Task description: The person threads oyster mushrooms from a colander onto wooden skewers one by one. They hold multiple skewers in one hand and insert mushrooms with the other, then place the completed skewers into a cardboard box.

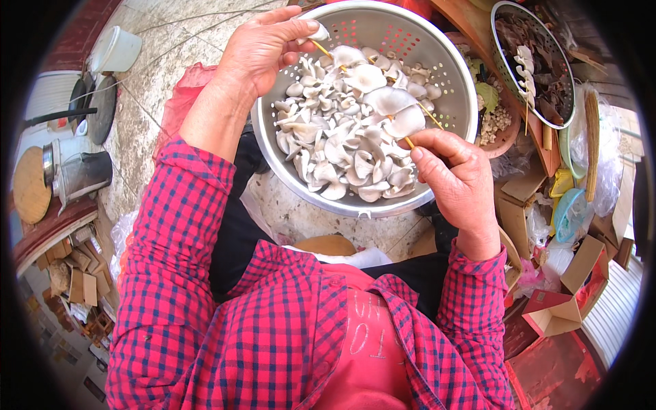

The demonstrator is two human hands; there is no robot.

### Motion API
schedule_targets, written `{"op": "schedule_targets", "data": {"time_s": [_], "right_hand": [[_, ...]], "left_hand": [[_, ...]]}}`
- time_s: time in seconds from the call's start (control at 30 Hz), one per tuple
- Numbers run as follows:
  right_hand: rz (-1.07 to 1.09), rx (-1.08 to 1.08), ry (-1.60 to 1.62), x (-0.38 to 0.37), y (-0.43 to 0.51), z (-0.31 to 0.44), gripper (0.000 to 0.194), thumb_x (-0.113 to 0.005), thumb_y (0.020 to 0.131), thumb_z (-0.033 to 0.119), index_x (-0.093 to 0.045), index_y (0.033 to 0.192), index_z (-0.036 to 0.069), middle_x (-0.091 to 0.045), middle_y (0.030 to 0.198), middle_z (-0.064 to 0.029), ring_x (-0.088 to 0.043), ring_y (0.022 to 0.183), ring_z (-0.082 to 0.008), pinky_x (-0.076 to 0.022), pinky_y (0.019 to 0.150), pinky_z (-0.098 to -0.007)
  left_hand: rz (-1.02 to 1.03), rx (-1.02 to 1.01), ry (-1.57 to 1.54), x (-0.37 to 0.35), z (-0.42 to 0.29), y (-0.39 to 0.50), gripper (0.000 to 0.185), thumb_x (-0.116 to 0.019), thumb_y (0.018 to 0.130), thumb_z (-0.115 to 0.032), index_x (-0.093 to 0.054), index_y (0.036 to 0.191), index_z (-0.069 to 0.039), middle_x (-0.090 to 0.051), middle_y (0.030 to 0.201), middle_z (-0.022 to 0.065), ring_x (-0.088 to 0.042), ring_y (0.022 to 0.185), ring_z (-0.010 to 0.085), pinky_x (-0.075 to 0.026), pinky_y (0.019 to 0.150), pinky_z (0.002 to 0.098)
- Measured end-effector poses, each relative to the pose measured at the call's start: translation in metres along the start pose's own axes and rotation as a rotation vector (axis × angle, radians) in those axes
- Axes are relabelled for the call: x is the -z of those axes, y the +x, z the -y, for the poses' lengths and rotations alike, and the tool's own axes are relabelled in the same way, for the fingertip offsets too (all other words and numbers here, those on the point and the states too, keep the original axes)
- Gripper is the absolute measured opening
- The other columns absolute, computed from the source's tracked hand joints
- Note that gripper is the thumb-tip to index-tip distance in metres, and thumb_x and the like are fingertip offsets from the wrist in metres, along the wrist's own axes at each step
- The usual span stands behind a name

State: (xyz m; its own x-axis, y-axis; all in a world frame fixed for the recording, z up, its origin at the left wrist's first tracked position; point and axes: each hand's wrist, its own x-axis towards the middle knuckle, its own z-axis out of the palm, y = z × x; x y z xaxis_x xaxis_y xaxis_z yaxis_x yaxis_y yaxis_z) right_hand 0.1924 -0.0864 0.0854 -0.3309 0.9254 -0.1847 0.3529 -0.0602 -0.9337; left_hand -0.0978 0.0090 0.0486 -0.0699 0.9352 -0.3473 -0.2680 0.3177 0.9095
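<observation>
A steel colander [365,209] with drain holes holds a heap of grey-white oyster mushrooms [338,148]. Above it, a thin yellow wooden skewer [323,49] slants from upper left to lower right. Several mushroom caps [393,101] line its length. My left hand [264,48] pinches a small white mushroom piece [319,34] at the skewer's upper end. At the lower end, my right hand [453,174] grips the stick between thumb and forefinger. A second skewer [430,116] lies across the colander, partly hidden by mushrooms.
At upper right, a smaller colander [570,97] contains dark pieces and a loaded white skewer [526,77]. Beside it is a terracotta-coloured basin [505,146] with mushroom bits and leaves. Cardboard boxes [551,312] crowd the right; a white bucket [120,49] stands at upper left.
</observation>
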Motion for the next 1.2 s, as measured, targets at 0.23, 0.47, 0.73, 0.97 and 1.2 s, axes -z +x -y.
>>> {"op": "schedule_targets", "data": {"time_s": [0.23, 0.47, 0.73, 0.97, 1.2], "right_hand": [[0.005, -0.028, 0.013, 0.001, 0.0, -0.002, 0.014, -0.065, 0.088, 0.005, -0.071, 0.1, -0.001, -0.066, 0.078, -0.0023, -0.057, 0.07, -0.0063, -0.0469, 0.064, -0.0244], [0.009, -0.033, 0.003, -0.002, 0.001, 0.0, 0.014, -0.064, 0.089, 0.006, -0.072, 0.099, -0.001, -0.064, 0.076, -0.0003, -0.055, 0.068, -0.0049, -0.0443, 0.061, -0.0234], [0.015, -0.06, 0.052, -0.002, 0.003, -0.004, 0.015, -0.064, 0.091, 0.008, -0.072, 0.101, -0.001, -0.064, 0.076, 0.0001, -0.054, 0.068, -0.0049, -0.0434, 0.06, -0.0229], [-0.035, -0.005, 0.081, -0.007, 0.006, -0.013, 0.014, -0.065, 0.092, 0.006, -0.071, 0.102, -0.001, -0.065, 0.08, -0.001, -0.055, 0.072, -0.0058, -0.0457, 0.064, -0.0232], [-0.007, -0.041, -0.03, -0.005, 0.006, -0.011, 0.014, -0.066, 0.09, 0.005, -0.071, 0.101, -0.001, -0.068, 0.08, -0.0048, -0.06, 0.072, -0.009, -0.0486, 0.065, -0.0255]], "left_hand": [[0.031, 0.079, 0.096, -0.001, 0.01, -0.006, 0.038, -0.074, 0.089, -0.012, -0.061, 0.124, -0.001, -0.07, 0.097, 0.0047, -0.068, 0.083, 0.0145, -0.053, 0.064, 0.0224], [0.039, 0.13, 0.013, -0.014, 0.015, -0.017, 0.043, -0.075, 0.089, -0.013, -0.06, 0.128, -0.003, -0.072, 0.097, 0.0048, -0.068, 0.081, 0.0134, -0.055, 0.069, 0.0246], [0.008, 0.065, 0.026, -0.021, 0.014, -0.02, 0.038, -0.071, 0.093, -0.016, -0.06, 0.127, -0.004, -0.07, 0.105, 0.0059, -0.068, 0.09, 0.0153, -0.056, 0.08, 0.0287], [0.181, 0.116, -0.325, -0.019, 0.027, -0.024, 0.023, -0.066, 0.095, -0.015, -0.063, 0.116, -0.006, -0.068, 0.11, 0.0059, -0.065, 0.105, 0.0175, -0.055, 0.092, 0.0334], [0.108, 0.036, -0.209, -0.028, 0.022, -0.033, 0.025, -0.07, 0.091, -0.008, -0.063, 0.115, -0.005, -0.07, 0.107, 0.0039, -0.067, 0.099, 0.0146, -0.055, 0.087, 0.032]]}}
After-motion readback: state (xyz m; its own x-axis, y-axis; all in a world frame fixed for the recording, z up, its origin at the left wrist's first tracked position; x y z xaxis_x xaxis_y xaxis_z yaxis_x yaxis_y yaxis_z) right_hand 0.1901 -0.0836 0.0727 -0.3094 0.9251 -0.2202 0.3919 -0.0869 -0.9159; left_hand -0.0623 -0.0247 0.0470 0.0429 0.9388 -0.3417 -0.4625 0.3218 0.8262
